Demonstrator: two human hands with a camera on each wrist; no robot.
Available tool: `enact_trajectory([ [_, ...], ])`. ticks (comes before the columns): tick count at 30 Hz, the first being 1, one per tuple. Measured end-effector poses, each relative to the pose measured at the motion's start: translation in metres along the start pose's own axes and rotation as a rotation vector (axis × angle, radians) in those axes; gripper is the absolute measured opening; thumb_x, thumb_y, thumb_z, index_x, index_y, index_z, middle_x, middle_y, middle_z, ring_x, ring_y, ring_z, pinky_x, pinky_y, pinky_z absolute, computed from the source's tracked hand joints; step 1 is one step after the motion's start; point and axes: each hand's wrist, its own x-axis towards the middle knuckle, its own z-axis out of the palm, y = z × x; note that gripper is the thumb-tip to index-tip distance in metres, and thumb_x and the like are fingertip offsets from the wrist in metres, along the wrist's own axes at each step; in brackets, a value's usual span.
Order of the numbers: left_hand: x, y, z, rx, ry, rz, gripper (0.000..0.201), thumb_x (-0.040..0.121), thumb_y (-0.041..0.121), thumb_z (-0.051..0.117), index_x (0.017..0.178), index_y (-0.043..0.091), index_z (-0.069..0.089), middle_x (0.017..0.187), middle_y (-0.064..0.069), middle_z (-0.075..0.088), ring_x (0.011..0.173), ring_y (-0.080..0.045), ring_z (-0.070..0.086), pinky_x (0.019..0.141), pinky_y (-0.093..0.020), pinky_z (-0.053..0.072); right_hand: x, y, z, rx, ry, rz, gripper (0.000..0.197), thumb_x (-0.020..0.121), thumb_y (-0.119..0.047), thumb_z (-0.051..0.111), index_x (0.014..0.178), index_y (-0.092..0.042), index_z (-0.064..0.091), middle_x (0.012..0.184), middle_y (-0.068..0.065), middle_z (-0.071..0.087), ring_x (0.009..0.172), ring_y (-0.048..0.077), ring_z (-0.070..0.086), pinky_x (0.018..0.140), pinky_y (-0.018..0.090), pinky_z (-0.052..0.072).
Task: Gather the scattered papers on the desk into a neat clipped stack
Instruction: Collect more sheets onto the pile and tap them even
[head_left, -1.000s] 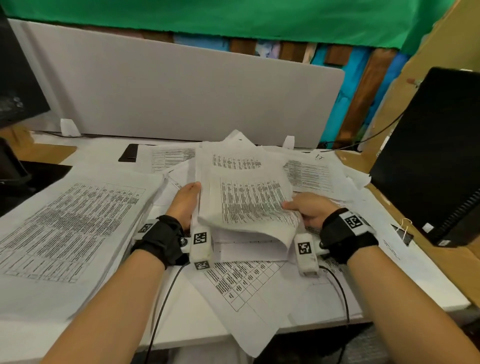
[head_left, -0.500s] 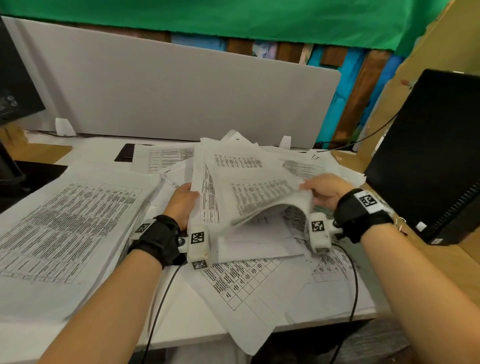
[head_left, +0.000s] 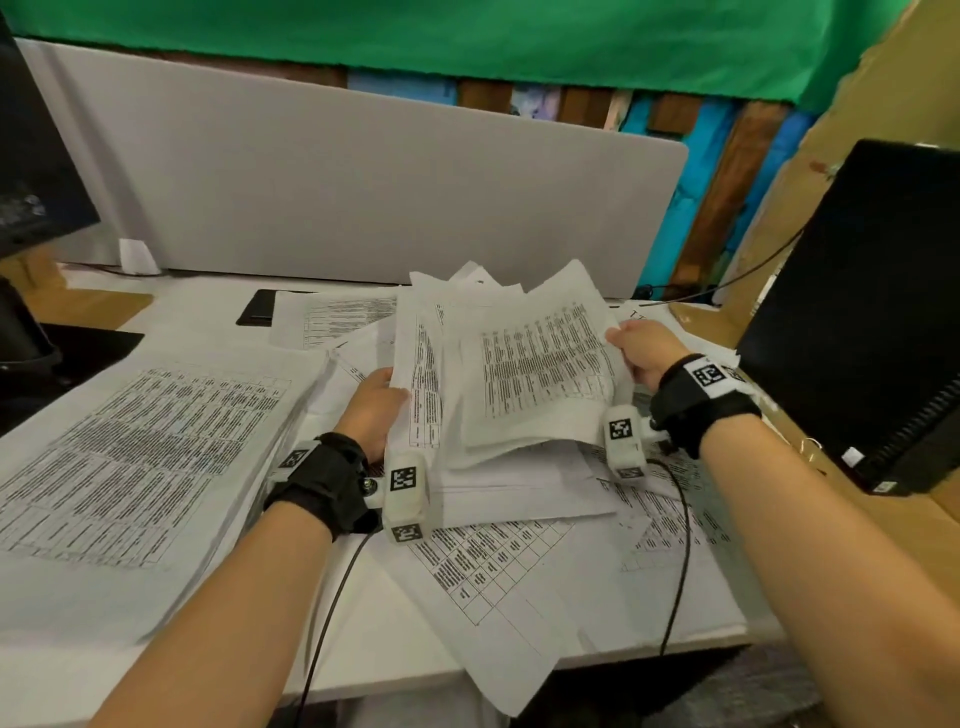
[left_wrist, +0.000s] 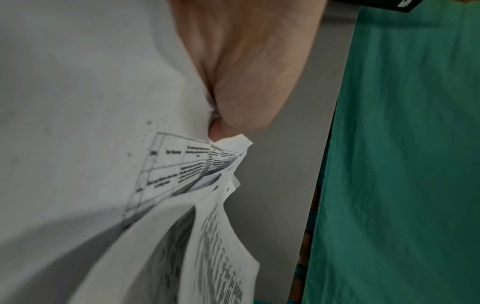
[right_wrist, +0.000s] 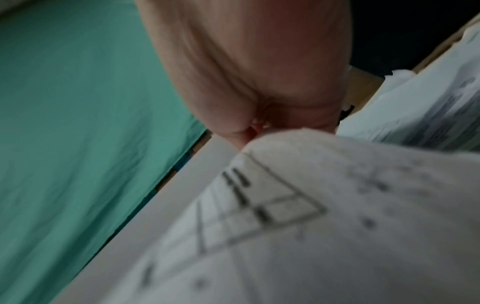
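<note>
A loose bundle of printed sheets (head_left: 524, 374) is raised above the desk's middle, tilted up at the far end. My left hand (head_left: 376, 400) grips its left edge; the left wrist view shows fingers pinching the paper bundle (left_wrist: 205, 164) near a corner. My right hand (head_left: 644, 351) holds the right edge, the fingers pinching the bundle (right_wrist: 285, 195) in the right wrist view. More sheets lie scattered underneath: a table-printed page (head_left: 498, 566) at the front and a large stack of pages (head_left: 135, 452) on the left. A binder clip (head_left: 813, 444) lies at the right by the black case.
A grey divider panel (head_left: 363, 187) closes the desk's far side. A black computer case (head_left: 872, 312) stands at the right, a monitor (head_left: 31, 156) at the left. A small black flat object (head_left: 257, 307) lies near the divider. The white desk edge (head_left: 363, 686) runs along the front.
The right hand has lifted the bundle's right side up and moved rightward and away; the sheets now tilt up. The left hand has stayed on the left edge.
</note>
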Motion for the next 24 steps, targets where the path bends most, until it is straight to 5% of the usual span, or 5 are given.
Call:
enact_trajectory([
  [5, 0.000, -0.001, 0.000, -0.005, 0.005, -0.013, 0.035, 0.095, -0.006, 0.034, 0.118, 0.004, 0.058, 0.103, -0.007, 0.065, 0.081, -0.014, 0.063, 0.060, -0.023, 0.050, 0.010, -0.006, 0.027, -0.238, 0.011, -0.015, 0.048, 0.093, -0.029, 0.059, 0.134, -0.004, 0.053, 0.129, 0.018, 0.059, 0.111, 0.037, 0.061, 0.091, 0.038, 0.051],
  [8, 0.000, 0.000, 0.002, -0.035, 0.021, -0.011, 0.031, 0.100, 0.005, 0.036, 0.125, 0.003, 0.054, 0.116, -0.010, 0.062, 0.093, -0.021, 0.061, 0.063, -0.024, 0.047, 0.046, 0.012, 0.041, -0.423, -0.165, 0.060, 0.108, 0.051, -0.063, 0.084, 0.141, -0.018, 0.046, 0.143, 0.006, 0.053, 0.123, 0.031, 0.056, 0.104, 0.045, 0.046],
  [12, 0.000, 0.002, 0.003, -0.077, 0.032, -0.033, 0.030, 0.103, 0.025, 0.040, 0.125, 0.007, 0.050, 0.113, -0.006, 0.060, 0.099, -0.021, 0.059, 0.073, -0.028, 0.049, 0.027, -0.004, 0.058, -0.502, -0.178, -0.043, 0.090, 0.077, -0.020, 0.080, 0.150, -0.012, 0.029, 0.150, 0.009, 0.042, 0.136, 0.032, 0.042, 0.112, 0.046, 0.036],
  [20, 0.007, -0.001, 0.000, 0.020, 0.109, -0.005, 0.028, 0.098, 0.003, 0.029, 0.112, 0.004, 0.054, 0.100, -0.010, 0.057, 0.075, -0.015, 0.055, 0.057, -0.023, 0.044, 0.003, -0.011, 0.046, -0.491, 0.022, -0.305, 0.016, 0.090, -0.007, 0.063, 0.105, -0.006, 0.065, 0.097, 0.006, 0.063, 0.089, 0.021, 0.059, 0.075, 0.024, 0.041],
  [24, 0.008, -0.001, 0.000, -0.022, 0.152, -0.021, 0.033, 0.102, 0.009, 0.029, 0.128, 0.003, 0.047, 0.106, -0.007, 0.059, 0.083, -0.016, 0.055, 0.063, -0.025, 0.045, -0.009, -0.016, 0.028, -0.265, -0.288, -0.169, 0.021, 0.093, -0.002, 0.060, 0.073, -0.008, 0.056, 0.070, 0.007, 0.052, 0.054, 0.013, 0.047, 0.054, 0.021, 0.043],
])
